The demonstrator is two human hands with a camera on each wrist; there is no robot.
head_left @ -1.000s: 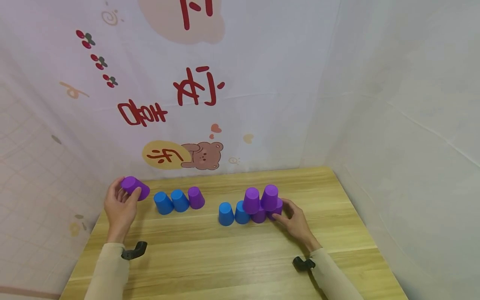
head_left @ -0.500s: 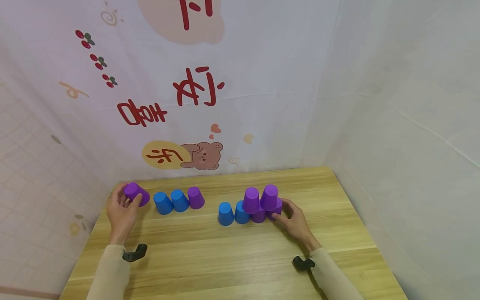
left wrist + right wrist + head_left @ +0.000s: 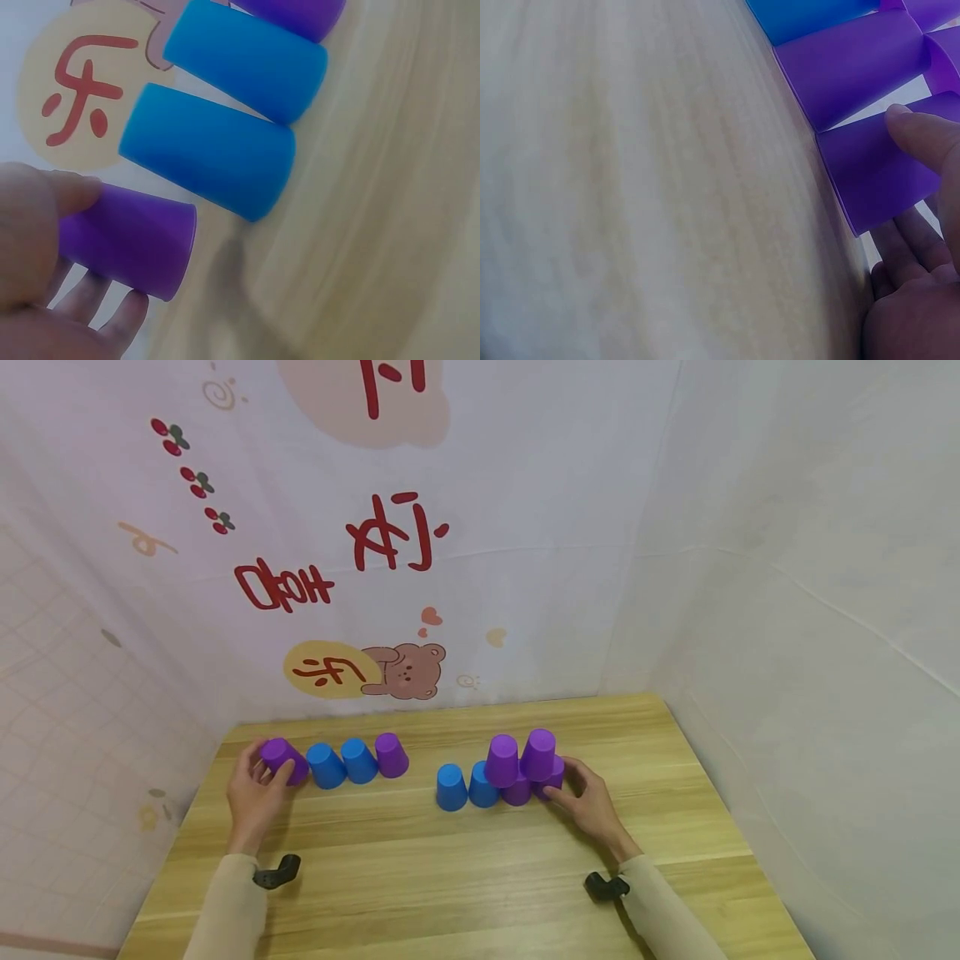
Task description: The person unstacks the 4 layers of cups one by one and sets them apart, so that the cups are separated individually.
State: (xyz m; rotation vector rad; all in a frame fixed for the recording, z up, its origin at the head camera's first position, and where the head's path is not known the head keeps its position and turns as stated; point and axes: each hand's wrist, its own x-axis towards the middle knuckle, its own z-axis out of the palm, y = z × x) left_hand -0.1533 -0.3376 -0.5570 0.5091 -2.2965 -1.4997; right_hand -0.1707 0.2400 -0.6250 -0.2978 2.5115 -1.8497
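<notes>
My left hand [image 3: 257,793] grips an upside-down purple cup [image 3: 139,236] between thumb and fingers, at the left end of the back row. Beside it stand a blue cup [image 3: 326,767], a second blue cup [image 3: 360,762] and a purple cup [image 3: 392,755], all upside down. Thumb and fingers of my right hand [image 3: 591,802] hold the rightmost lower purple cup [image 3: 877,169] of the other row. That row also has a lower purple cup [image 3: 847,67] and two blue cups, the outer blue cup [image 3: 452,788] at its left. Two upper purple cups [image 3: 502,762] rest on the lower ones.
The wooden table [image 3: 420,877] reaches back to a white printed cloth [image 3: 525,610] hanging behind it. More pale cloth [image 3: 810,693] hangs along the right side. Bare table separates the two rows of cups.
My left hand has lowered the purple cup and brought it rightward, close beside the left blue cup. My right hand and the stacked cups have stayed in place.
</notes>
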